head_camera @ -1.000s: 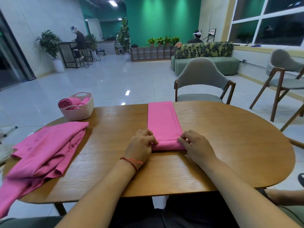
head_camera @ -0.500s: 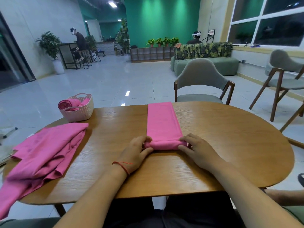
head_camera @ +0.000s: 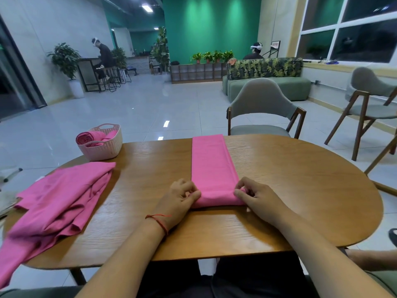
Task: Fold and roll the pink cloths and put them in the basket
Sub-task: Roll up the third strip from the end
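Folded pink cloth (head_camera: 211, 166) lies as one long strip down the middle of the table (head_camera: 300, 190), its near end turned over into a low roll set back from the near edge. Left hand (head_camera: 178, 201) and right hand (head_camera: 257, 198) each pinch one end of that roll, fingers curled on the fabric. Bare wood lies open right of the strip. One loose heap of pink cloths (head_camera: 58, 196) drapes over the near left edge; its count I cannot tell. Farther left, one basket (head_camera: 103, 147) holds one plainly visible rolled cloth (head_camera: 86, 138). The strip's far end reaches the far edge, before one grey chair (head_camera: 262, 104).
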Tool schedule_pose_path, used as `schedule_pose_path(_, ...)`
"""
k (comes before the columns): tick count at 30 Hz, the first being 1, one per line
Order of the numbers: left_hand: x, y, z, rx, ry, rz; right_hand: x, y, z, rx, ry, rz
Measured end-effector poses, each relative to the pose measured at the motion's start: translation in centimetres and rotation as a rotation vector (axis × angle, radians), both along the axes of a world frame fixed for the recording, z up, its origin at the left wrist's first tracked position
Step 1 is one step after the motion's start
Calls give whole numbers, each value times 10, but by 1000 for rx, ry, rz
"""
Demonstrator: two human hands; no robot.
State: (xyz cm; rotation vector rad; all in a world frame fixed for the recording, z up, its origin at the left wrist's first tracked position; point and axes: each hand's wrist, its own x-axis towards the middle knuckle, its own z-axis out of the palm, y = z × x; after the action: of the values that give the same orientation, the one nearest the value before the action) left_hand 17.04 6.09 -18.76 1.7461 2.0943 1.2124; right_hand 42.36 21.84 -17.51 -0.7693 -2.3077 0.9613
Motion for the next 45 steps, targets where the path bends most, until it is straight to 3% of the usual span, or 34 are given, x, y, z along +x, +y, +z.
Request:
schedule_pose_path(7,-13,-14,-4,-37,302,-29,-3,7,-8,38,-28,-64)
schedule_pose_path(11,-22,-16,-9,-89,307,-77,-2,3,-14,387,-52,-66)
schedule_pose_path(14,-23,-15,-8,-113,292,-97,-1,0,-23,562,13,68)
schedule_pose_path(20,-20,-15,-4,-142,74,-27,0,4,-20,419,-59,43)
schedule_pose_path(31,-16,-3,-4,-248,248,29,-1,6,-17,249,-38,7)
schedule_pose_path(40,-10,1,1,-303,223,56,-3,2,-19,341,32,11)
schedule_pose_path(45,-6,5,-3,-290,240,143,-6,5,-17,226,-9,-16)
